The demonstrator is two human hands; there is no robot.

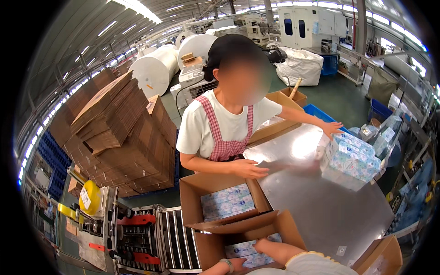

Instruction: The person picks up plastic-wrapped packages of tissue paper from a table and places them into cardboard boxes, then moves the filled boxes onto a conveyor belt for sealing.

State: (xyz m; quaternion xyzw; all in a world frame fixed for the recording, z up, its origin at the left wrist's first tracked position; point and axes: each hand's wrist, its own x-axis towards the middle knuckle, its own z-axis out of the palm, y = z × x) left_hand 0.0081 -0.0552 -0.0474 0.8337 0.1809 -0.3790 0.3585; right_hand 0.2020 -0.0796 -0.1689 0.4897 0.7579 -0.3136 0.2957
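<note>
Grip of the right hand (263, 246) bent over wrapped packs (240, 250) inside the near box (289, 227); grip of the left hand (237, 264) low against the same packs, toward the box's near side. Cannot tell whether either is closed on a pack or merely pressing, with fingertips partly hidden.

Judging by the contents, well into filling: blue-and-white packs down in the near box, flaps open, not yet sealed. Just beyond, rows of similar packs in the far box (192, 201), also open on top. Left to load, apparently: a bundle (350, 158) of packs on the tabletop (298, 192), with a co-worker's hand (333, 129) at its edge, contact unclear.

Underneath the bundle, smooth shiny metal, catching bright glare. To the left, a roller conveyor (176, 233) and a machine with a yellow roll (90, 198). Behind, stacked flattened cardboard (133, 149), large white rolls (153, 71), a white sack (300, 66) on a green floor. Overhead, strip lights along a factory-like hall.
</note>
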